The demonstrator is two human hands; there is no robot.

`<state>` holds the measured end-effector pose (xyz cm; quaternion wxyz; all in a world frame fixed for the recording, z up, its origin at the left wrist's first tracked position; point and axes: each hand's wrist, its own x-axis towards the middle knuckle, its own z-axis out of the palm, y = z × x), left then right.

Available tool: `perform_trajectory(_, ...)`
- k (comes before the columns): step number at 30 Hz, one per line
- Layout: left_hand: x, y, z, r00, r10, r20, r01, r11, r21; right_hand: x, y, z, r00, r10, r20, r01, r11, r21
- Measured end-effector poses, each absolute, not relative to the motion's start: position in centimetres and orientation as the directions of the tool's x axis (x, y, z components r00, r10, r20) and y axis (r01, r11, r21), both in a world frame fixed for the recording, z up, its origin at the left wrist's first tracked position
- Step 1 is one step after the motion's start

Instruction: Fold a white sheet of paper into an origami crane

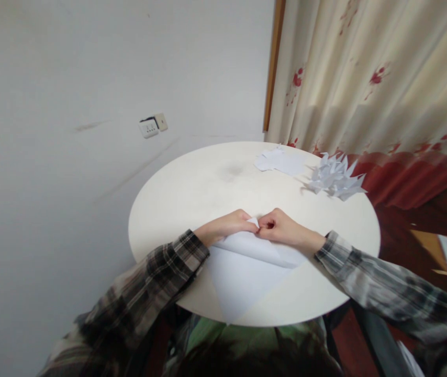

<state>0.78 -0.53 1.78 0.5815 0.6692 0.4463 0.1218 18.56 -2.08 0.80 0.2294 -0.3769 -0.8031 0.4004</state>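
A white sheet of paper [243, 285] lies on the round white table [168, 204] near its front edge, one corner pointing toward me. Its far part is bent over into a loose, raised fold. My left hand [229, 224] grips the paper's far edge, with a small white tip showing beyond the fingers. Close beside it, my right hand [280, 229] is closed with thumb and forefinger pinching the same edge. The fingertips of both hands almost meet there.
Several folded white paper cranes [335, 178] are grouped at the table's right rear. Left of them lie flat white paper pieces [280, 159]. A wall with a socket [148, 128] stands behind on the left, a patterned curtain [365, 78] on the right.
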Motion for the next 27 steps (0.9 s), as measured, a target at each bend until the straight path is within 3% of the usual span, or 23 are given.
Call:
perform_trajectory(17, 0.9, -0.9, 2.2, 0.548, 0.794, -0.261, 0.455, -0.021, 0.890, 18.2, -2.2, 0.6, -0.501, 0.864, 0.048, 0.318, 0.235, -0.919)
perform_trajectory(27, 0.8, -0.8, 1.7, 0.566, 0.792, -0.229, 0.425, -0.042, 0.904, 18.1, -1.6, -0.5, -0.489, 0.872, 0.003, 0.167, 0.097, -0.981)
